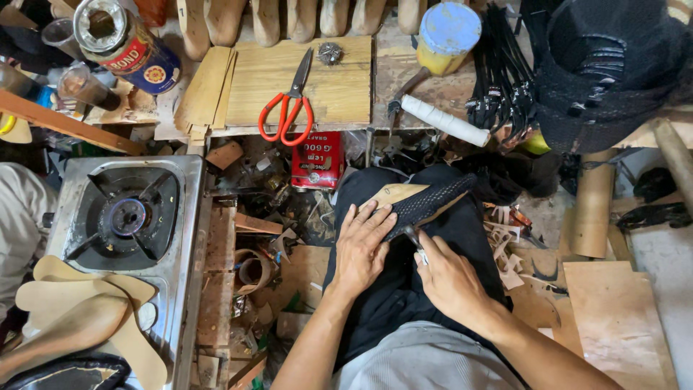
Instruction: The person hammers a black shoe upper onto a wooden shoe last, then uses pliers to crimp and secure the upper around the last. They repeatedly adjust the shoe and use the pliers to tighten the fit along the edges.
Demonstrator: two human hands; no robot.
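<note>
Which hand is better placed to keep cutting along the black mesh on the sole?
Right. The right hand already holds the small blade at the mesh edge, while the left hand lies flat on the sole, pinning it to the lap.

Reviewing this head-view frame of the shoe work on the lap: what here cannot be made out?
- Tool in the right hand: mostly hidden by its fingers; only a small metal tip shows.
- Shoe piece: its near end is covered by the left hand.
- Glue tin at top left: cut off by the frame edge.
- Person at far left: only a pale sleeve shows.
</note>
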